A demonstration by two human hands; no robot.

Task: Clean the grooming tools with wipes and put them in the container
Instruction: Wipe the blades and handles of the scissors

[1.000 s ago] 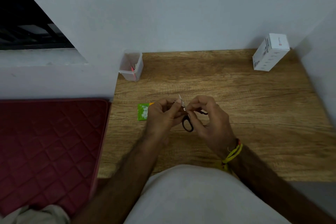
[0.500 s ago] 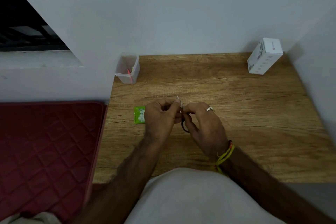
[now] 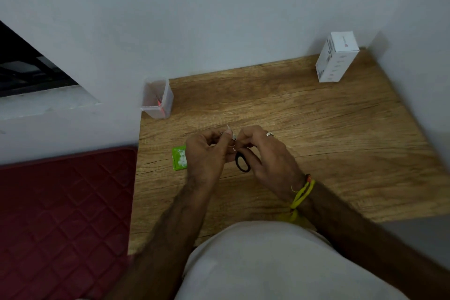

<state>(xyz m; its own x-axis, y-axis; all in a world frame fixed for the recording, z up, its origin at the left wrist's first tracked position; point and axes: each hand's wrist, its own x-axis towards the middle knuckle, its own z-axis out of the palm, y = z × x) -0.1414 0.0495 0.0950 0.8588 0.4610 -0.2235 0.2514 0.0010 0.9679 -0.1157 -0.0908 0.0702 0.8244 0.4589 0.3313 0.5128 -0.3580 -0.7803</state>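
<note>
Both hands meet over the grainy wooden table (image 3: 316, 134): right hand (image 3: 265, 153) pinching small scissors (image 3: 242, 162), black oval loop dangling below; left hand (image 3: 207, 153) pinching a thin white wipe (image 3: 229, 129) around the blades. Clear plastic container (image 3: 158, 100) far up-left.

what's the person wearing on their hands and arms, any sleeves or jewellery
No sleeves show: both forearms are bare. The right hand has a silver ring on one finger, and its wrist carries yellow thread bands with a thin orange-and-dark one beside them. The left hand wears nothing visible.
</note>
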